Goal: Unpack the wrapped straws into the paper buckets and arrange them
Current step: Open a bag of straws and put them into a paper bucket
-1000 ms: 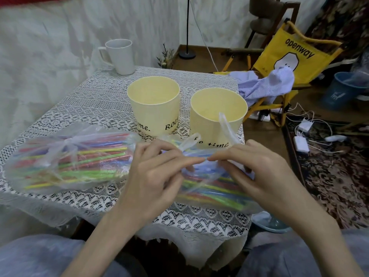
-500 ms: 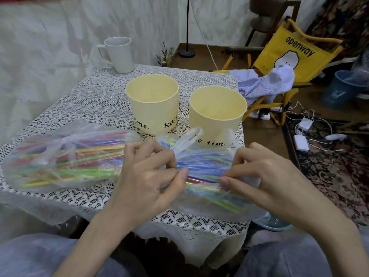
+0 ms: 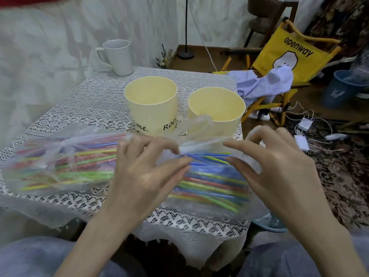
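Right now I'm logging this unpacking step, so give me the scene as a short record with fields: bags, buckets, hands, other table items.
near bag: clear plastic bag of coloured straws at the table's front edge, its top being pulled apart, some straws exposed
second bag: tied bag of straws lying to its left
buckets: left paper bucket and right paper bucket, upright, no straws inside
left hand: pinches the bag's plastic
right hand: grips the plastic on the other side
other: white mug at the far corner of the lace tablecloth

Matt paper buckets (image 3: 151,108), glossy clear plastic bags (image 3: 209,188) of smooth plastic straws (image 3: 211,156), rough lace tablecloth (image 3: 83,100)
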